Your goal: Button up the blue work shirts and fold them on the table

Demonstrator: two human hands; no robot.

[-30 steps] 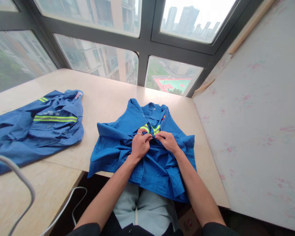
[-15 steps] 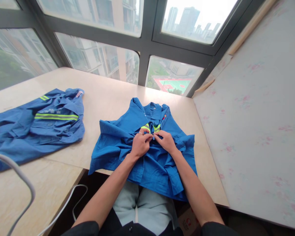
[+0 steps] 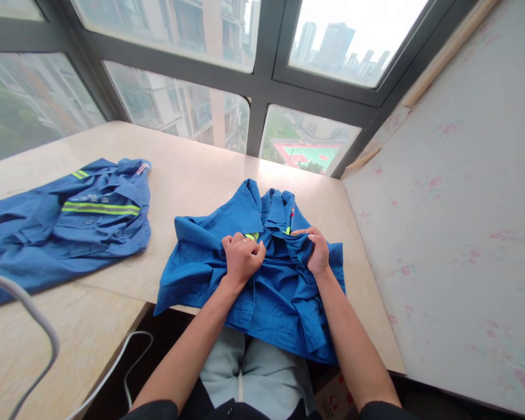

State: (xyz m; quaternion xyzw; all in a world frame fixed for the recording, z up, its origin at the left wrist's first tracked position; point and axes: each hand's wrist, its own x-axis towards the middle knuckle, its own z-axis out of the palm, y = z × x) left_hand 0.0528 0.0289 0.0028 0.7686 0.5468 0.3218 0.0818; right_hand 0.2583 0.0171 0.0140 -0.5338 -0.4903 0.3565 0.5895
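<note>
A bright blue work shirt [image 3: 271, 291] with yellow-green reflective strips lies crumpled on the light wooden table [image 3: 192, 169], its lower part hanging over the near edge onto my lap. My left hand [image 3: 241, 256], with a ring on one finger, is closed on a bunch of the shirt's front. My right hand [image 3: 317, 249] grips the shirt's right front panel a little to the right of the collar. The two hands are apart, with the collar between and beyond them.
A second blue work shirt [image 3: 70, 221] with reflective strips lies spread at the table's left. A white cable [image 3: 48, 344] loops past the near left corner. Large windows stand behind the table. A pale floral wall [image 3: 455, 204] closes the right side. A cardboard box [image 3: 332, 396] sits below.
My hands, pinched together at the middle of the shirt front before, have parted. The right hand moved right and up with the fabric. The reflective strips are now mostly covered.
</note>
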